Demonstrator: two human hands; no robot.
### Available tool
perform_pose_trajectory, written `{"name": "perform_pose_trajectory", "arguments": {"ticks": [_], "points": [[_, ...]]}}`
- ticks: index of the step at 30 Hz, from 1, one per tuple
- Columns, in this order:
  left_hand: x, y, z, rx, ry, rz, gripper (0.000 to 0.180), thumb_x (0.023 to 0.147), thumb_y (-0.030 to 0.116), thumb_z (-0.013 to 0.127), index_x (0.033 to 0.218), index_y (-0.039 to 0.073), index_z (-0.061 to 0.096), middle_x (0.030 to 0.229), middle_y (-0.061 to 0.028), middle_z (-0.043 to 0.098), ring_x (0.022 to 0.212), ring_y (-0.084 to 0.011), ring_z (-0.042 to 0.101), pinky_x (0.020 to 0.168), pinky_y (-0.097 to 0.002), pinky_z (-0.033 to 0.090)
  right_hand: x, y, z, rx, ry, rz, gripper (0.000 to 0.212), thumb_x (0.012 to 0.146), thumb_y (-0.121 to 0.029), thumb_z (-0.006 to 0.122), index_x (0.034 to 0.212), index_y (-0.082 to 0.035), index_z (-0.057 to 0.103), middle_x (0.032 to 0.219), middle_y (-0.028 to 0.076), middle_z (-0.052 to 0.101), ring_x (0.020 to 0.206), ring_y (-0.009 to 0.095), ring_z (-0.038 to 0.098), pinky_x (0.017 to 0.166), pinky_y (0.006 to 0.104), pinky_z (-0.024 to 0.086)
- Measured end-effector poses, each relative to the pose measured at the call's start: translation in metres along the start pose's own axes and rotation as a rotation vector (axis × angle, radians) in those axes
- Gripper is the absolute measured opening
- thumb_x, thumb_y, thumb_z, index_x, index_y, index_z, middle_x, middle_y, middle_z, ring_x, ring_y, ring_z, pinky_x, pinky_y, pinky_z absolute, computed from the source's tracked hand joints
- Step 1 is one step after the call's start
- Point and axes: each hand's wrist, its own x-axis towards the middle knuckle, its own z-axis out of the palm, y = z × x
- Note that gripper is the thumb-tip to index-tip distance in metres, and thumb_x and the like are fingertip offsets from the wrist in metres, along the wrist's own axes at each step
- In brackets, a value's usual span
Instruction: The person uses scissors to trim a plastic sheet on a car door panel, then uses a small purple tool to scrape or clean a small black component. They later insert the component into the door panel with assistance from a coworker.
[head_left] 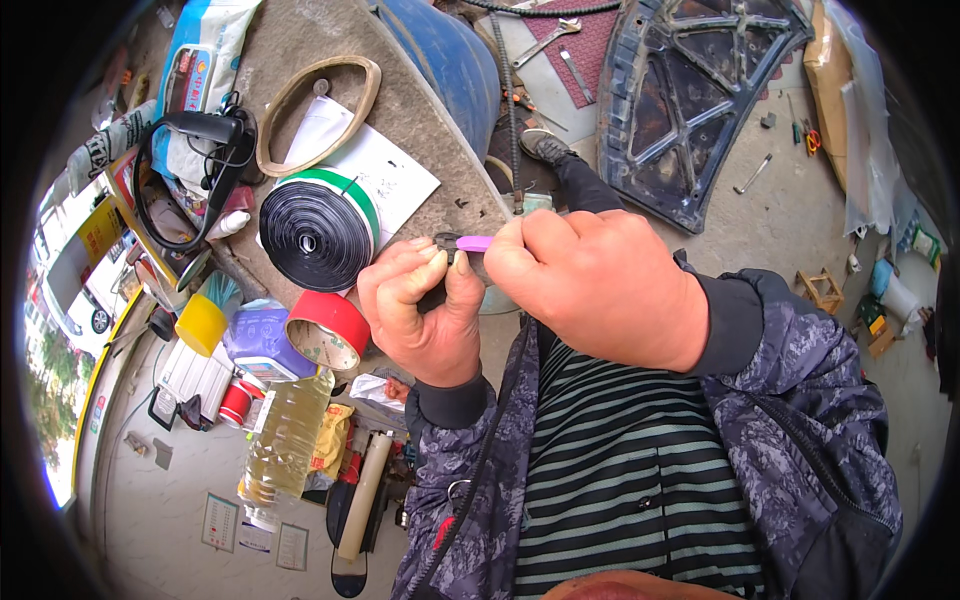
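My left hand (pixel 428 305) pinches a small dark piece (pixel 447 242) between thumb and fingertips. What kind of piece it is cannot be made out. My right hand (pixel 605 290) is closed round a slim purple tool (pixel 474 243), and most of it is hidden in the fist. The purple end meets or nearly meets the dark piece; contact is too small to tell. Both hands are together in front of my chest, near the corner of a worn tabletop. Just left of them lies a coiled black roll with a green-and-white edge (pixel 318 232).
White paper (pixel 385 185) and a tan oval ring (pixel 372 95) lie behind the roll. A red tape roll (pixel 328 330), an oil bottle (pixel 285 440) and a black headset (pixel 200 125) are at left. A black ribbed panel (pixel 690 110) and a wrench (pixel 548 40) lie at the far right.
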Motion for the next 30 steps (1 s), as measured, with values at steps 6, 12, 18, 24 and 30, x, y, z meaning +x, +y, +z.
{"name": "perform_pose_trajectory", "arguments": {"ticks": [6, 12, 18, 24, 30], "points": [[0.002, 0.001, 0.001, 0.005, 0.001, -0.014, 0.03, 0.086, -0.001, 0.093, 0.105, 0.008, 0.071, 0.113, -0.0086, 0.065, 0.108, -0.028, 0.072, 0.095, -0.0404, 0.061, 0.001, 0.002, -0.002, 0.003, -0.014, 0.0, 0.018, 0.089, -0.016, 0.071, 0.104, -0.009, 0.066, 0.082, 0.003, 0.059, 0.063, 0.018, 0.067, 0.054, 0.032, 0.054], [0.004, 0.002, -0.001, 0.005, -0.001, -0.035, 0.029, 0.087, -0.001, 0.092, 0.105, 0.008, 0.071, 0.112, -0.0089, 0.066, 0.108, -0.0279, 0.072, 0.094, -0.0399, 0.061, 0.0, 0.004, -0.005, -0.018, 0.002, 0.004, 0.017, 0.089, -0.016, 0.071, 0.103, -0.009, 0.065, 0.082, 0.003, 0.059, 0.063, 0.019, 0.067, 0.053, 0.0337, 0.054], [0.006, 0.002, 0.0, 0.012, -0.001, -0.03, 0.029, 0.087, -0.001, 0.092, 0.105, 0.008, 0.071, 0.112, -0.0094, 0.066, 0.108, -0.0282, 0.072, 0.094, -0.0398, 0.061, 0.001, 0.014, -0.003, 0.343, -0.061, 0.109, 0.016, 0.089, -0.008, 0.074, 0.097, -0.008, 0.06, 0.082, 0.01, 0.061, 0.067, 0.033, 0.069, 0.056, 0.0419, 0.056], [0.007, 0.002, 0.0, 0.023, -0.003, -0.02, 0.029, 0.087, 0.0, 0.092, 0.105, 0.008, 0.071, 0.113, -0.0092, 0.066, 0.108, -0.0279, 0.072, 0.094, -0.0397, 0.061, -0.004, 0.013, -0.004, 0.408, -0.074, 0.138, 0.017, 0.09, -0.003, 0.074, 0.097, -0.007, 0.059, 0.08, 0.01, 0.061, 0.07, 0.035, 0.069, 0.058, 0.044, 0.056], [0.008, 0.002, 0.0, 0.03, -0.005, -0.015, 0.029, 0.088, 0.001, 0.093, 0.105, 0.008, 0.071, 0.114, -0.0089, 0.065, 0.108, -0.0278, 0.072, 0.095, -0.0398, 0.061, -0.003, 0.012, -0.007, 0.214, -0.055, 0.037, 0.019, 0.088, -0.007, 0.071, 0.104, -0.008, 0.062, 0.082, 0.006, 0.065, 0.072, 0.027, 0.073, 0.056, 0.0393, 0.057]]}}
